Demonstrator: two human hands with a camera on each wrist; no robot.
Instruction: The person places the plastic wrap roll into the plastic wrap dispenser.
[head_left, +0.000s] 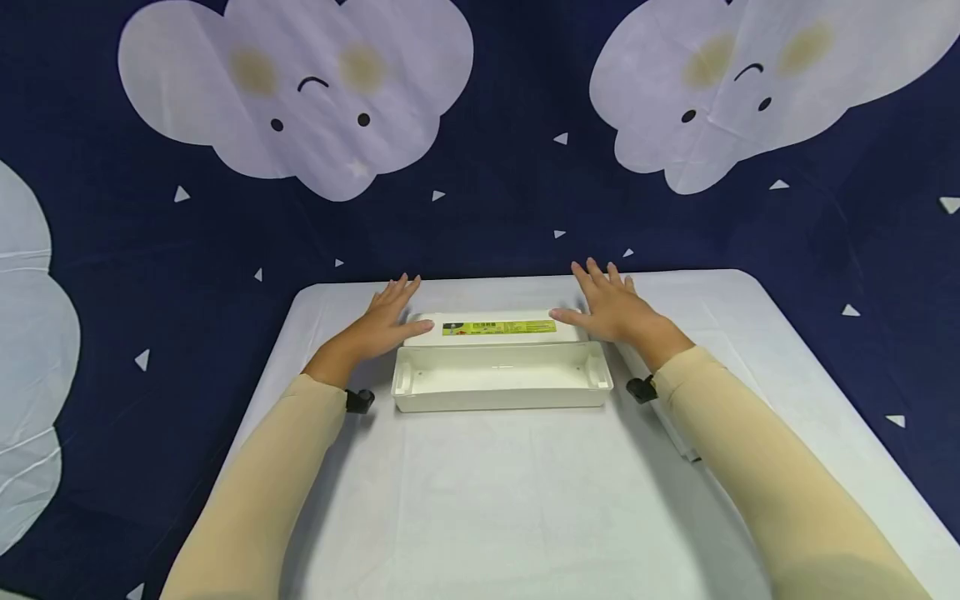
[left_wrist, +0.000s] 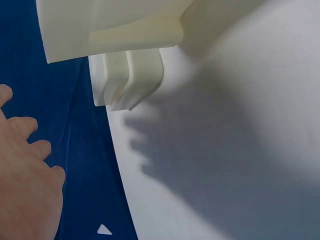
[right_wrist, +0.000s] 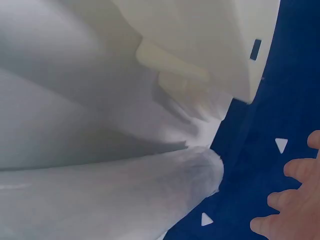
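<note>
Head view: your left hand (head_left: 388,315) lies flat, fingers straight and spread, at the left end of the white lid (head_left: 495,328); the thumb reaches the lid's corner. Your right hand (head_left: 609,305) lies flat likewise at the lid's right end, thumb touching its edge. Neither hand grips anything. The lid — long, w/ a yellow-green label (head_left: 498,327) on top — sits just behind the open white box (head_left: 500,377), the two touching along their long sides. Both rest near the far edge of the tabletop (head_left: 525,500), which is covered w/ a white cloth. Beige sleeves (head_left: 757,467) cover both forearms. Behind — a dark blue backdrop (head_left: 510,192) w/ smiling clouds. Wrist views: spread fingertips (left_wrist: 30,125) of the left hand and box underside only.
</note>
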